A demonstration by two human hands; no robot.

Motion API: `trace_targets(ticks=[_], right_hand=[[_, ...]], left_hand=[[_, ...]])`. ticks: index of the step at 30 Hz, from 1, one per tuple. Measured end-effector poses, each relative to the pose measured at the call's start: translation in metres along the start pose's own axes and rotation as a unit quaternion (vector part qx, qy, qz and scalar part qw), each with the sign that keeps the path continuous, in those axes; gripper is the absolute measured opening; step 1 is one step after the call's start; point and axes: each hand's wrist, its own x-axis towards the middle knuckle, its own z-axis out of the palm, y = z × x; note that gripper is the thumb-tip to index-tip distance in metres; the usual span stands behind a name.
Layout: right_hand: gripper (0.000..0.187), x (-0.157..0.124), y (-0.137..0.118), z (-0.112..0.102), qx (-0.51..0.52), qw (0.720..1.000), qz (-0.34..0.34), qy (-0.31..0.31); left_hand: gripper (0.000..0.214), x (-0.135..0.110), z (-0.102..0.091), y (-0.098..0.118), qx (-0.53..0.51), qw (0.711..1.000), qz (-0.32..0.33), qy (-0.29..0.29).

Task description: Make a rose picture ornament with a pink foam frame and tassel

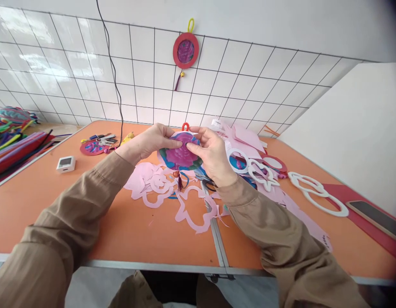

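My left hand point(153, 141) and my right hand point(211, 152) together hold a round craft ornament point(181, 155) above the orange table point(121, 226). It shows a magenta rose on a blue and green ground, has a red loop on top and a dark tassel hanging below. Both hands pinch its edge with thumbs and fingertips pressed on its face. Pink paper offcuts point(191, 209) lie on the table right under the ornament.
A finished red ornament point(185, 50) hangs on the tiled wall. White foam rings point(316, 194) and more pink paper lie to the right, a phone point(377, 218) at far right. At the left are a small white device point(66, 163), scissors, another ornament point(93, 147) and pipe cleaners point(15, 145).
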Motion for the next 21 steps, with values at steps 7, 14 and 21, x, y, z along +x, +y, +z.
trace_targets(ticks=[7,14,21], right_hand=[[0.038,0.003,-0.017,-0.012,-0.006,0.999,0.023,-0.040],[0.029,0.004,-0.027,-0.020,-0.052,0.996,0.004,-0.078],[0.021,0.002,-0.020,-0.012,-0.085,0.995,-0.037,-0.036]], left_hand=[[0.012,-0.008,0.007,0.011,-0.020,1.000,0.010,0.016],[0.021,-0.006,0.003,0.009,0.013,0.999,0.020,0.025],[0.023,-0.010,0.012,0.010,-0.023,0.999,0.035,0.000]])
